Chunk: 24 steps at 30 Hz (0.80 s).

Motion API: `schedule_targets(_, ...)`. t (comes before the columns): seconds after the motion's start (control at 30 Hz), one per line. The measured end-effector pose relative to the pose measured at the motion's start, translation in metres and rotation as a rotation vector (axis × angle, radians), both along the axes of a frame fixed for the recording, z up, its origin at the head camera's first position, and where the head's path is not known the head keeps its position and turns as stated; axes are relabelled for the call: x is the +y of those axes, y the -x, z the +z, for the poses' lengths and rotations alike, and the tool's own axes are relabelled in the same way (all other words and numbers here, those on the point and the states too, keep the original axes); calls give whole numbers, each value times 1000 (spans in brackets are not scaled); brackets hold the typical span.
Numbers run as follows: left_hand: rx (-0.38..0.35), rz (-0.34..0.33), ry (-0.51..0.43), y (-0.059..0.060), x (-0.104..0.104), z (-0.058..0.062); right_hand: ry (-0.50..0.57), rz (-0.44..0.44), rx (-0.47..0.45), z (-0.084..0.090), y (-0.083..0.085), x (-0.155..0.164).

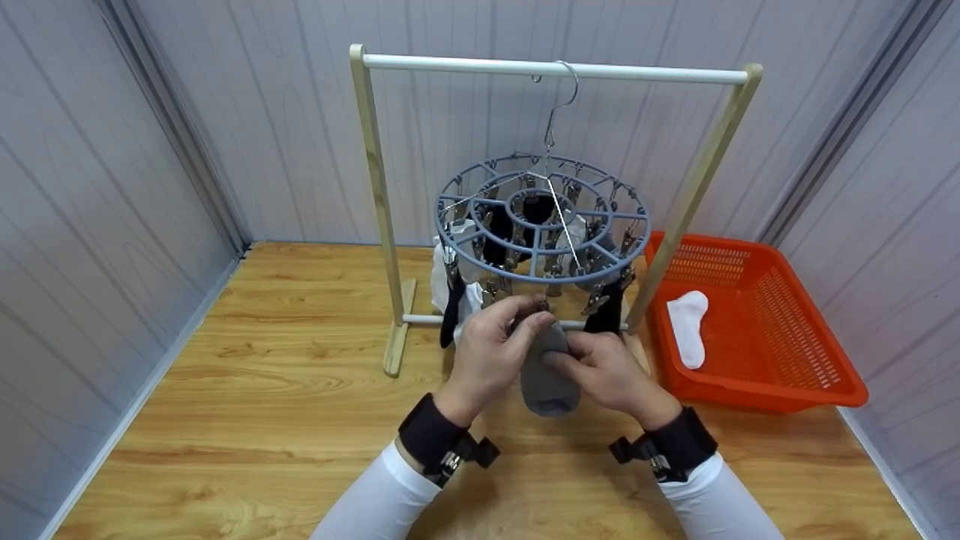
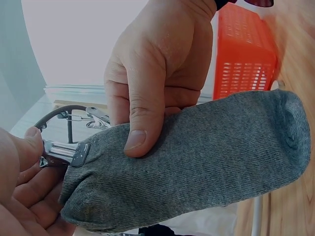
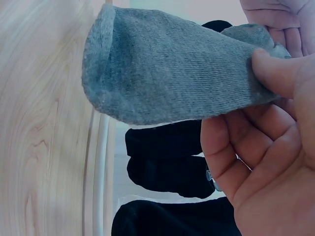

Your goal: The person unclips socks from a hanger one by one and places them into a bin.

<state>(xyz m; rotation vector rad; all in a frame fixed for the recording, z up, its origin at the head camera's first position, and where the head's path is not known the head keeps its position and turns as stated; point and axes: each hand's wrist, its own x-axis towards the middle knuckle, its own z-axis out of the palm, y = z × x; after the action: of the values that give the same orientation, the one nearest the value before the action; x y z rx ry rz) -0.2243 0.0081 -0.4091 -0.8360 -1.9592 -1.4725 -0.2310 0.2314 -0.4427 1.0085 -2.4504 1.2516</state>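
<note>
A grey sock [image 1: 551, 386] hangs at the front of a round blue-grey clip hanger [image 1: 534, 277]. My left hand [image 1: 487, 349] pinches a metal clip [image 2: 64, 151] between thumb and fingers, and that clip's tip lies over one end of the sock. With the thumb on top and fingers beneath, my right hand [image 1: 611, 371] grips the sock near the same end. The sock's other end points down and is free. Black socks [image 3: 167, 174] hang beside the hands, and white ones [image 1: 442, 277] on the hanger's left side.
The hanger hooks onto the white bar [image 1: 465, 64] of a wooden stand [image 1: 377, 180]. An orange basket [image 1: 750, 395] stands on the floor at the right, with one white sock [image 1: 688, 330] inside. Several unused clips dangle from the ring. Panel walls enclose the back and sides.
</note>
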Motion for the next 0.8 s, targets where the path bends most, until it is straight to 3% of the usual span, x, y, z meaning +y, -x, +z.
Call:
schedule_targets(0.5, 80, -36, -92, 5, 1, -2, 9, 0, 6, 1, 0, 1)
schedule_targets(0.8, 58, -46, -102, 2, 0, 0, -32, -25, 79, 2, 1, 1)
